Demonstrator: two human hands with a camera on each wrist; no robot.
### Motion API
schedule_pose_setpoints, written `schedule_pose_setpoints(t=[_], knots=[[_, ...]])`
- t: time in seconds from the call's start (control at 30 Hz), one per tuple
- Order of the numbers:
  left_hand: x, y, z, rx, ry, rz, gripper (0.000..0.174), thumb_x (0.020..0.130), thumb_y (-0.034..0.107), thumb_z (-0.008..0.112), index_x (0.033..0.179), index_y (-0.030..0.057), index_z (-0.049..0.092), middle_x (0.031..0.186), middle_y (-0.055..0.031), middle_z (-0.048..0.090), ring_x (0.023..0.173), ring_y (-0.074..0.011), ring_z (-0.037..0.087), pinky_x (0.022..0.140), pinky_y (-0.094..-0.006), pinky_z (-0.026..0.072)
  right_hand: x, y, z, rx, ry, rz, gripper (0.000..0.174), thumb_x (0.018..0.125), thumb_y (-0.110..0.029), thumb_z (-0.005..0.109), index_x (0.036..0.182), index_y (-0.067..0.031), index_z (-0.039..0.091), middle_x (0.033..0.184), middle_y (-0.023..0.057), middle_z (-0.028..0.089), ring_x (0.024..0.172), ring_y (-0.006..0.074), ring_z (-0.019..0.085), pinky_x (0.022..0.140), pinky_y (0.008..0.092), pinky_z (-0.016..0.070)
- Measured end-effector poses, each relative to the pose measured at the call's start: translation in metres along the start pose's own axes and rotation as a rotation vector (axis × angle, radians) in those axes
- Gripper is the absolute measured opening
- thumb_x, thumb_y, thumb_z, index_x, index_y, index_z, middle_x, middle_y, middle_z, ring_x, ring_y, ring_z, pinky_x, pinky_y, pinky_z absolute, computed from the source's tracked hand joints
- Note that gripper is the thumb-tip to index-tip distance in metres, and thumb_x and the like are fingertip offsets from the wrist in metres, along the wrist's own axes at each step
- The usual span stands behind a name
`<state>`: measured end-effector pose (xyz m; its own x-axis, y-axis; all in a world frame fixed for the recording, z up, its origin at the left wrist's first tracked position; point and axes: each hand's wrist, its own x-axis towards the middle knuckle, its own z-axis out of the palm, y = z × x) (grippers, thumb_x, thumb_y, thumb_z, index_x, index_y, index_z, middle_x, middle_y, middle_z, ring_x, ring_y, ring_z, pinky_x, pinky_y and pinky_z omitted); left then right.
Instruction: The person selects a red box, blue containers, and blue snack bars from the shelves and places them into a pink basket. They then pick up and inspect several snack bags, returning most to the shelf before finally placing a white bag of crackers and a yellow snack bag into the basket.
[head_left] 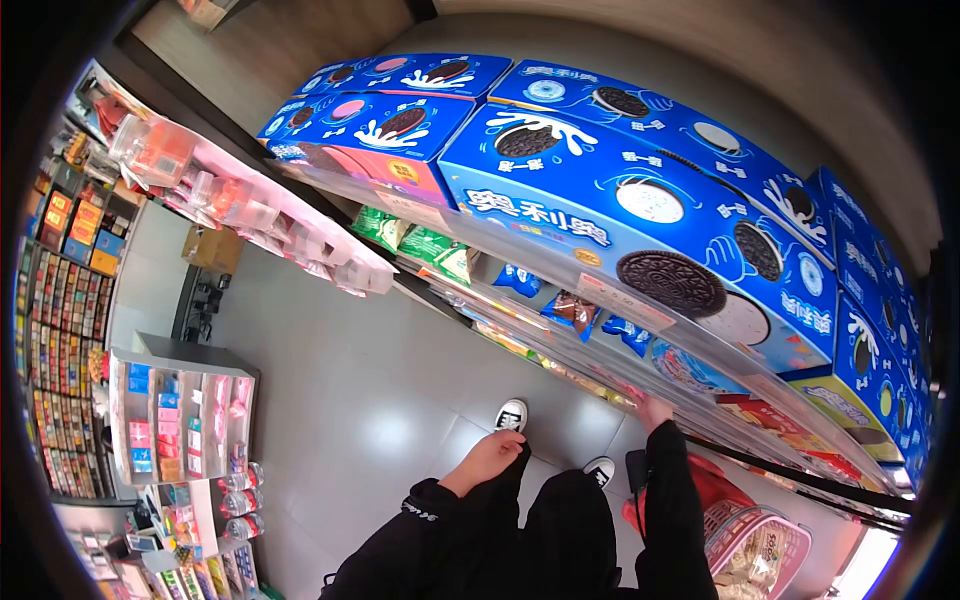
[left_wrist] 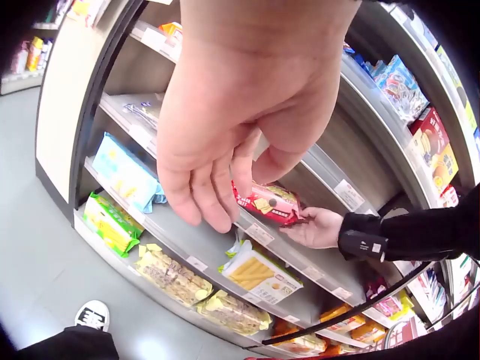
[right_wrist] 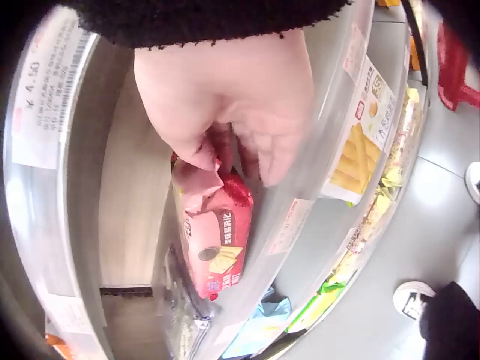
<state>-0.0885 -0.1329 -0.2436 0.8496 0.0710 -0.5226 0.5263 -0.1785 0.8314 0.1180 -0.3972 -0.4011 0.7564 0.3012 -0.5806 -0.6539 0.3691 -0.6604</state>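
Observation:
A red packet of crackers [right_wrist: 217, 244] lies on a middle shelf, its near end crumpled. My right hand [right_wrist: 229, 105] pinches that end between thumb and fingers; the left wrist view shows the same hold from the side. In the head view the right hand [head_left: 655, 410] is partly hidden by the shelf edges above. My left hand [left_wrist: 247, 120] hangs in front of the shelves with loosely curled fingers and nothing in them. From the head camera, the left hand [head_left: 487, 460] appears over my legs, apart from the goods.
Blue cookie boxes [head_left: 640, 200] fill the top shelf. Clear shelf rails [left_wrist: 262, 236] run along the edges. A light-blue packet [left_wrist: 124, 172] and a white biscuit pack [left_wrist: 262, 274] sit nearby. A pink basket [head_left: 800, 540] stands at right, a display stand [head_left: 180, 410] at left.

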Motion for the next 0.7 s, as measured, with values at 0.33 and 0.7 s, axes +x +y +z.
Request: schedule_pose_setpoints(t=[0.33,0.7], knots=[[0.025,0.014,0.024,-0.479,-0.027,-0.285,0.028,0.079,0.015,0.046,0.105,0.0031,0.046,0.094,-0.0084,0.052,0.083,-0.0153,0.053,0.074,-0.0259,0.0423,-0.142,-0.042,0.019,-0.034,-0.062,-0.009,0.015,0.075,-0.002,0.043,0.088,-0.0039,0.051,0.084,0.0018,0.055,0.073,0.0114,0.053,0.064,0.0242,0.0445],[-0.009,0.069,0.021,-0.664,-0.344,-0.135,0.045,0.079,0.029,0.053,0.114,0.0041,0.039,0.101,-0.0060,0.048,0.087,-0.0113,0.050,0.073,-0.0247,0.0435,-0.215,-0.078,0.073,-0.059,-0.256,0.203,0.018,0.077,0.001,0.041,0.091,-0.0024,0.051,0.087,0.0032,0.053,0.080,0.0115,0.053,0.070,0.0238,0.0438]])
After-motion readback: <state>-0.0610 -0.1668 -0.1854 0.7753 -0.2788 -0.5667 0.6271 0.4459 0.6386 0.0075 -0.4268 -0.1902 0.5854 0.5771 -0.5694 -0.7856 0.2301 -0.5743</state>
